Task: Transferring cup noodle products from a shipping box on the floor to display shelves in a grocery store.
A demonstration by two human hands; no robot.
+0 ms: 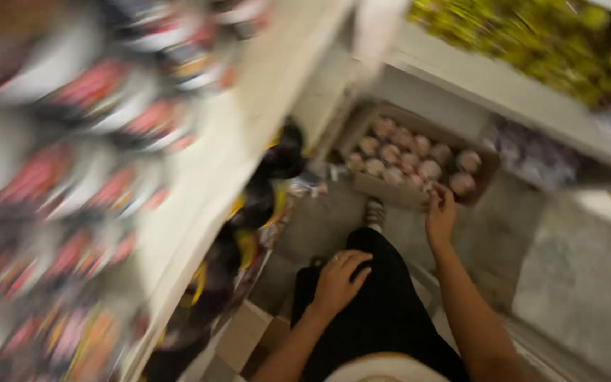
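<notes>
I am reaching my right hand (pixel 440 212), grip open, into the cardboard box (pixel 383 188) of round packs (pixel 390 154); left hand (pixel 339 281), empty, is bracing my knee for balance.

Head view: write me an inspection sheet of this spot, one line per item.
Surface: grey floor, bare where it shows; picture blurred by motion.
Job's things: open cardboard box on the floor, filled with rows of round pinkish lids.
Clutter: dark and yellow packs at the foot of the shelf; flat cardboard on the floor.
Hands: right hand at the box's near edge, grip too blurred to tell; left hand resting open on the black-clad knee.
Cables: nothing seen.
Surroundings: shelf of red and white packages on the left; green produce top right.
</notes>
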